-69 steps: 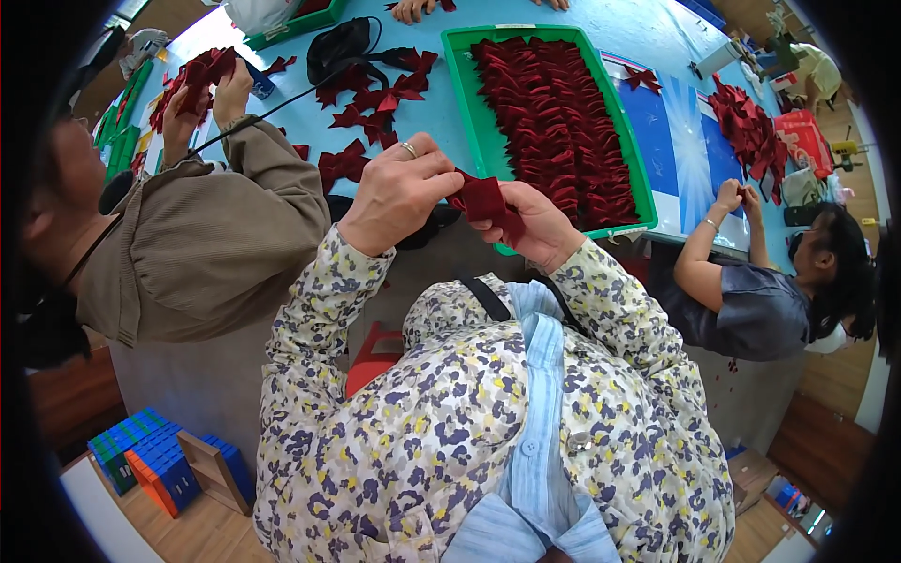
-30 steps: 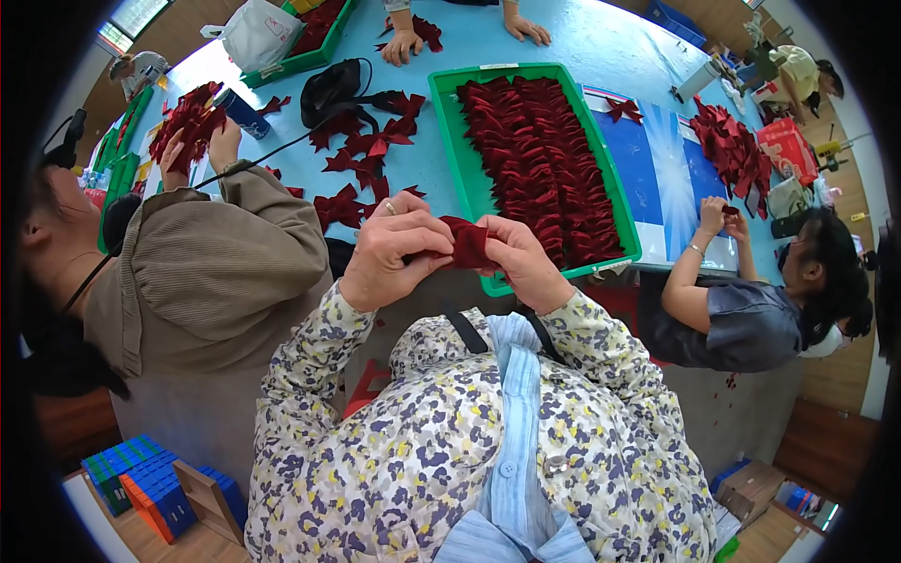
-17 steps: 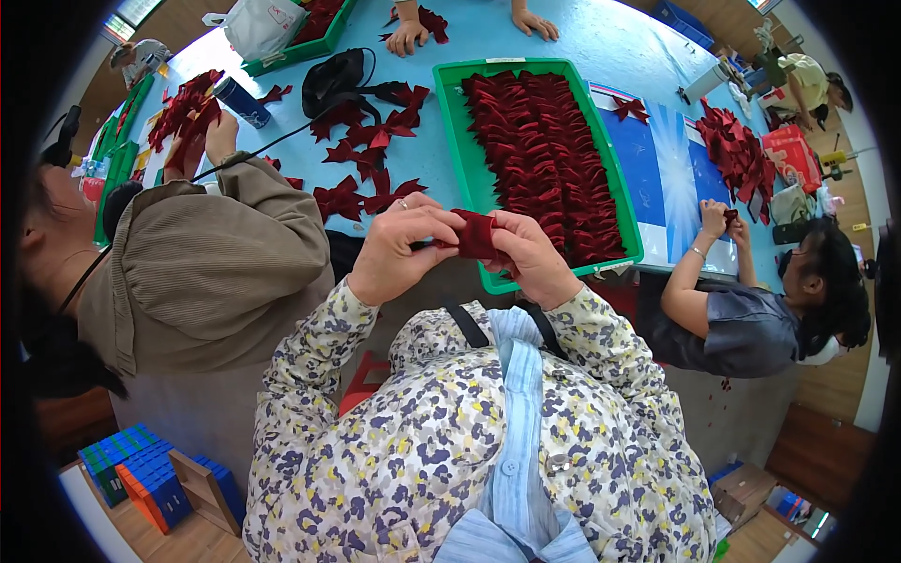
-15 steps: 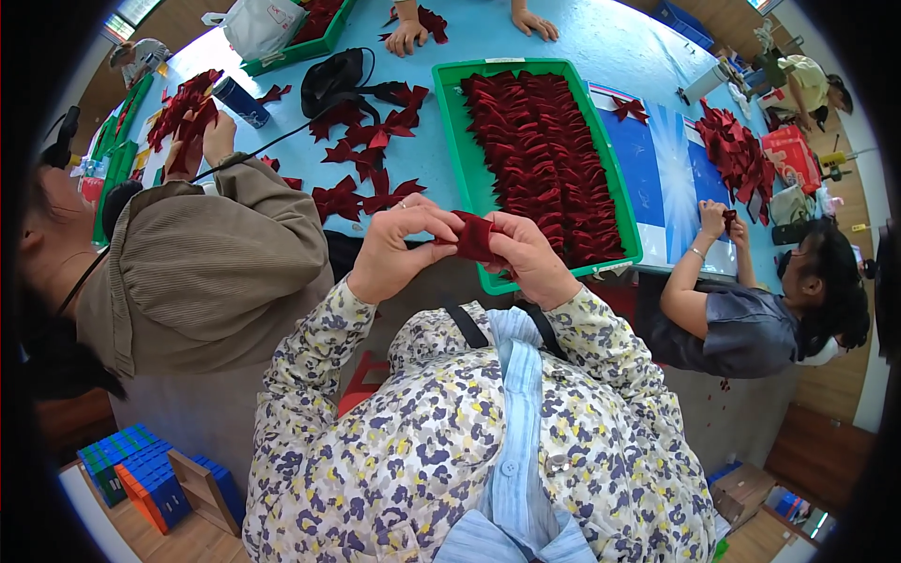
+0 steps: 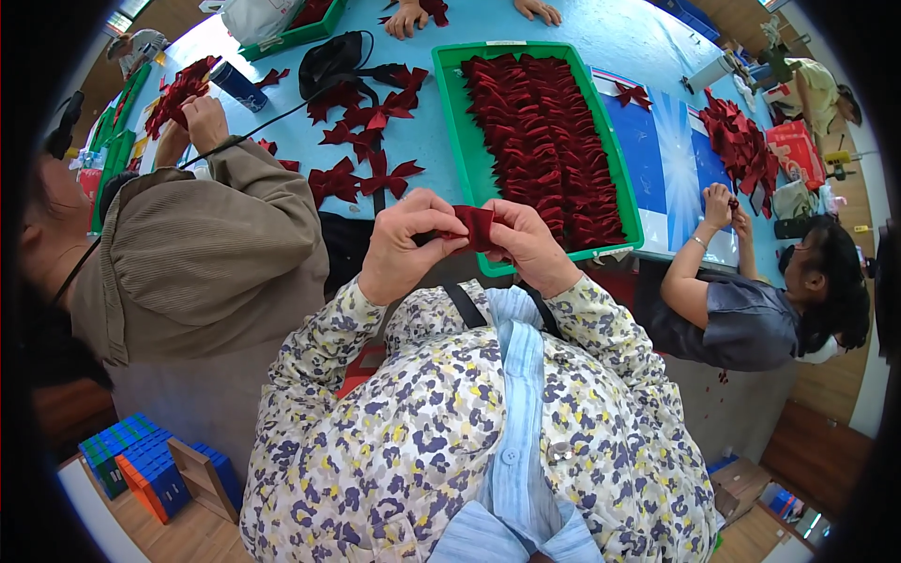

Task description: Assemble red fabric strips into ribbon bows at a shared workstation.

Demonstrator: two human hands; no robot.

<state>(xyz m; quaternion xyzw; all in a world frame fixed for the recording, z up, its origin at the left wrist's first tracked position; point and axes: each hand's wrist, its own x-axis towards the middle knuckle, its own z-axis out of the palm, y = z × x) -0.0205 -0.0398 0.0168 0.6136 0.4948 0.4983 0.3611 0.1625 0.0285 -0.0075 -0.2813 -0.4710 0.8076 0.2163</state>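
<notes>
Between my two hands is a dark red velvet bow (image 5: 476, 228), held up in front of my chest near the table's edge. My left hand (image 5: 410, 246) pinches its left end between thumb and fingers. The other end is gripped by my right hand (image 5: 533, 249), thumb on the near side. My fingers hide parts of the bow. Just beyond my right hand lies a green tray (image 5: 466, 174), filled with rows of similar red bows (image 5: 542, 145). Loose red bows (image 5: 389, 174) are scattered on the table to the left of the tray.
A co-worker in a brown top (image 5: 202, 253) sits close on my left. Another in dark grey (image 5: 741, 314) works at the right. A black bag (image 5: 330, 64), a dark blue can (image 5: 237, 86) and a heap of red bows (image 5: 737, 141) rest on the blue table (image 5: 413, 127).
The view has tilted slightly, so the table and tray sit higher in it. My hands keep hold of the bow, whose flat face has turned a little.
</notes>
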